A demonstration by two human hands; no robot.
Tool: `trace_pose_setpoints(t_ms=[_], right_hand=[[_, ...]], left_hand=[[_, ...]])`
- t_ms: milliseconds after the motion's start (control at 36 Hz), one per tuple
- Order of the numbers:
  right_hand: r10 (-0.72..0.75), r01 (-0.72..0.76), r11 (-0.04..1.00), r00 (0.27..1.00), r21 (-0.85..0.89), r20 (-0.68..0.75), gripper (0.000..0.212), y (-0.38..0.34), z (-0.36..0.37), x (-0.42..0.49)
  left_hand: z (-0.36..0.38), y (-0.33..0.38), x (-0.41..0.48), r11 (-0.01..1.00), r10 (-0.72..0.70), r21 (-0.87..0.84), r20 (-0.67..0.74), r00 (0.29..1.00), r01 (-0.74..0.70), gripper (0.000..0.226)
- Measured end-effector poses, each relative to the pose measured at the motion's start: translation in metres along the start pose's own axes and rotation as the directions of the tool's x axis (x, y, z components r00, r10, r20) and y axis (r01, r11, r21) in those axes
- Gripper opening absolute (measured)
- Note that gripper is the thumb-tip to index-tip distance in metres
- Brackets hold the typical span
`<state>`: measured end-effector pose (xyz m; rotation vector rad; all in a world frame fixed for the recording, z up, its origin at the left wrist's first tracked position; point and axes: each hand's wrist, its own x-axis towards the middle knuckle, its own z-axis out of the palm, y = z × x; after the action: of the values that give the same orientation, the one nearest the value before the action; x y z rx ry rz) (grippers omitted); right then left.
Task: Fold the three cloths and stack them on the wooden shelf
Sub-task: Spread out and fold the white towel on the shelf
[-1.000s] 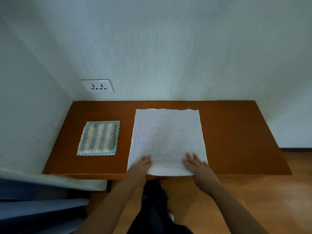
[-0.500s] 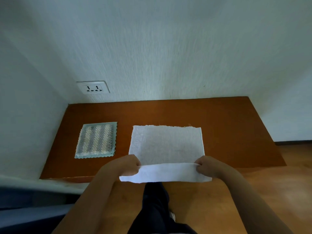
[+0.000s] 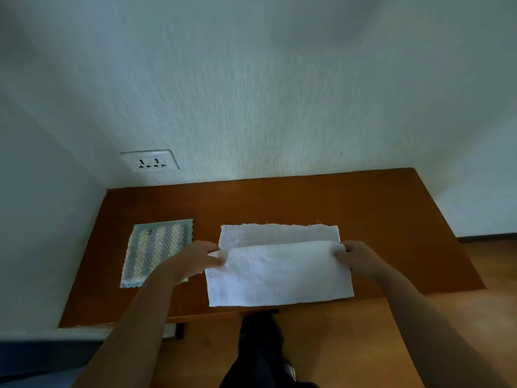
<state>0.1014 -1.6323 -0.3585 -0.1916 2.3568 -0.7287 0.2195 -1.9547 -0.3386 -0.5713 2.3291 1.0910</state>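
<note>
A white cloth (image 3: pixel 279 273) lies on the wooden shelf (image 3: pixel 391 219), its near half lifted and carried over toward the far edge. My left hand (image 3: pixel 198 257) pinches the cloth's left near corner, and my right hand (image 3: pixel 356 257) pinches the right near corner. A strip of the cloth's far half still shows beyond the raised flap. To the left sits a folded cloth with grey and cream zigzag stripes (image 3: pixel 155 249), flat on the shelf; my left wrist covers its near right corner.
The shelf fits into a corner, with white walls at the back and left. A wall socket (image 3: pixel 151 163) sits above its back left. Wooden floor and my dark trouser leg (image 3: pixel 260 351) show below the shelf's front edge.
Both hands gripped the white cloth's near corners, lifted that edge and carried it away from me over the far half. The striped cloth stayed put.
</note>
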Motion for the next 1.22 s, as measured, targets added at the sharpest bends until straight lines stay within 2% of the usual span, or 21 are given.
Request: trace_pose_setpoints(t_ms=[56,83,194,250,361,417,528,611,778,889,1083,1222], right_hand=[[0.025,-0.024,0.999,0.998,0.029,-0.049,0.030,-0.001,0.003,0.008],[0.040,-0.037,0.998,0.997,0.045,-0.072,0.029,-0.001,0.005,0.011],[0.087,-0.078,0.994,0.990,0.080,-0.111,0.027,0.000,0.012,0.026],[0.098,-0.089,0.993,0.986,0.078,-0.132,0.026,0.001,0.014,0.033],[0.111,-0.101,0.993,0.976,0.061,-0.188,0.023,0.002,0.014,0.046],[0.124,-0.114,0.992,0.968,0.056,-0.216,0.021,0.003,0.014,0.052],[0.126,-0.115,0.992,0.961,0.055,-0.245,0.020,0.002,0.016,0.059],[0.116,-0.119,0.993,0.956,0.003,-0.268,0.018,0.001,0.017,0.063],[0.103,-0.132,0.988,0.945,-0.076,-0.309,0.027,0.001,0.020,0.069],[0.111,-0.140,0.988,0.932,-0.062,-0.346,0.032,0.002,0.022,0.071],[0.111,-0.163,0.981,0.915,-0.103,-0.388,0.027,0.003,0.023,0.074],[0.119,-0.187,0.972,0.913,-0.140,-0.390,0.024,0.000,0.021,0.074]], left_hand=[[-0.001,-0.001,0.009,0.990,-0.037,-0.133,0.004,0.999,0.038,0.045],[-0.001,-0.001,0.012,0.979,-0.052,-0.198,0.019,0.998,0.054,0.046],[0.000,0.001,0.025,0.930,-0.096,-0.350,0.074,0.993,0.115,0.027],[0.000,0.002,0.034,0.910,-0.110,-0.394,0.071,0.991,0.129,0.028],[0.002,0.004,0.049,0.874,-0.114,-0.467,0.071,0.991,0.134,0.009],[0.002,0.005,0.055,0.864,-0.105,-0.490,0.056,0.993,0.119,0.008],[0.003,0.005,0.062,0.884,-0.064,-0.462,0.039,0.997,0.075,0.017],[0.006,0.008,0.067,0.885,-0.030,-0.465,-0.009,1.000,0.023,0.011],[0.013,0.008,0.079,0.953,-0.022,-0.301,-0.171,0.985,-0.030,0.017],[0.018,0.007,0.083,0.981,-0.057,-0.193,-0.271,0.961,0.003,0.035],[0.026,0.010,0.091,0.989,-0.150,-0.066,-0.355,0.923,0.135,0.046],[0.031,0.011,0.093,0.985,-0.166,-0.031,-0.416,0.894,0.169,0.033]])
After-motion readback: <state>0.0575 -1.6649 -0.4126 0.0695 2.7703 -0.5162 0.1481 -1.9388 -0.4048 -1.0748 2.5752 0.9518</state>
